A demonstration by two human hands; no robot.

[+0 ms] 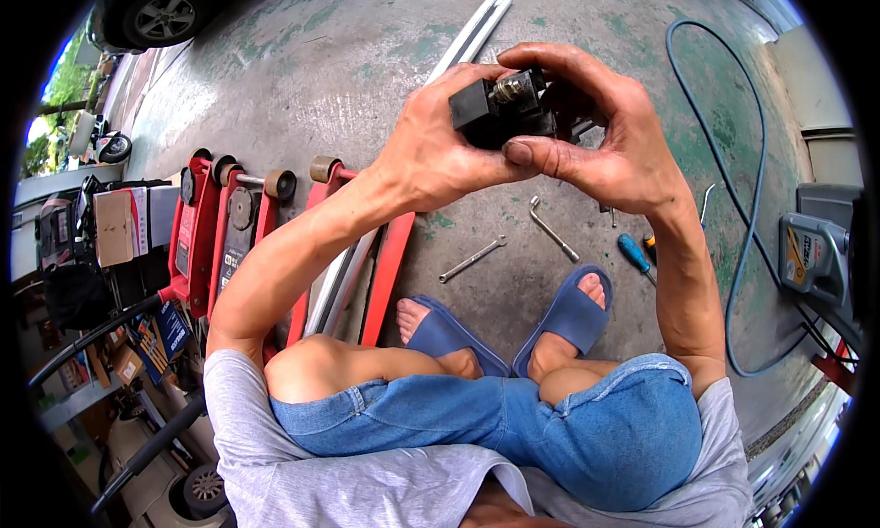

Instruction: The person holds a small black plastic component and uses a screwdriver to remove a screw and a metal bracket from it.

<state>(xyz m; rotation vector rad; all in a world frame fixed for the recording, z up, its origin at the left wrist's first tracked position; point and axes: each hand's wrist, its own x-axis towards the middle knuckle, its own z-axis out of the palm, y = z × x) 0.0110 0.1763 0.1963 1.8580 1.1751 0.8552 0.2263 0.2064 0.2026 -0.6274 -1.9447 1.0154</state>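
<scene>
Raised in front of me, a black blocky part (474, 113) with a coiled or threaded metal piece set in it is held between both hands. My left hand (440, 143) is closed around its left side, with the fingers mostly hidden behind it. My right hand (628, 129) curls over its right side, thumb bent in near the lower edge and index finger arched above. Dark grease marks the right fingers and thumb. Below on the floor lie a combination wrench (472, 258), an L-shaped wrench (555, 229) and a blue-handled screwdriver (632, 249).
Red floor jacks (194, 239) stand at left, beside cardboard boxes (115, 227). White metal rails (472, 33) run along the floor. A blue hose (761, 134) loops at right near a grey jug (814, 258). A car wheel (165, 16) shows at far left.
</scene>
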